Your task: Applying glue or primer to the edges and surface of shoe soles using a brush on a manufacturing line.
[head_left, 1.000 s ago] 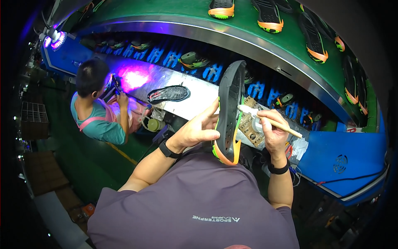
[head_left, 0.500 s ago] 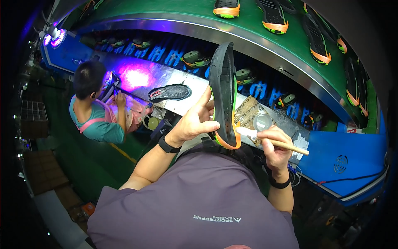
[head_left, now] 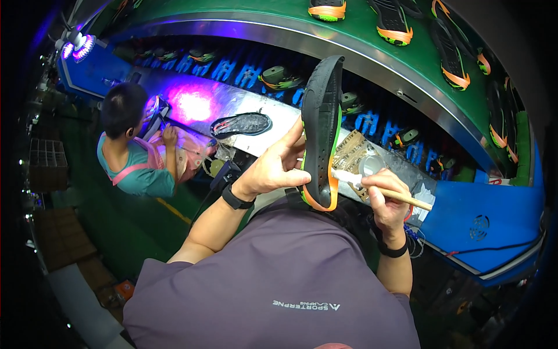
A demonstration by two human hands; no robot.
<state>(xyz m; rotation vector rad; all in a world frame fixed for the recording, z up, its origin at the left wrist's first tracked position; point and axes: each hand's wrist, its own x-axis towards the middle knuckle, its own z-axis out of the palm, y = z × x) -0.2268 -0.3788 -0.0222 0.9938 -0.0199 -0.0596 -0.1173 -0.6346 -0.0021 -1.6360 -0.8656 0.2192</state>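
My left hand (head_left: 274,167) grips a black shoe sole (head_left: 323,119) with an orange and green rim, its thumb across the lower inside edge. The sole stands nearly upright, tipped a little to the right at its top. In my right hand (head_left: 386,200) is a brush (head_left: 414,202) with a pale wooden handle. Its white head meets the orange part of the sole's right edge. Just behind the brush, a round clear dish (head_left: 372,164) sits on printed cardboard (head_left: 350,148). A dark shoe piece (head_left: 241,124) lies on the bench to the left.
A green conveyor (head_left: 256,13) with several soles curves across the far side. Beneath it, shoes (head_left: 279,77) sit among blue holders. A person (head_left: 136,151) works at the left, near purple lamps (head_left: 79,46). A blue machine panel (head_left: 482,203) stands at the right.
The sole's top has leaned to the right. The brush head has moved slightly up along the orange edge. Things on the conveyors and bench appear shifted a little to the right.
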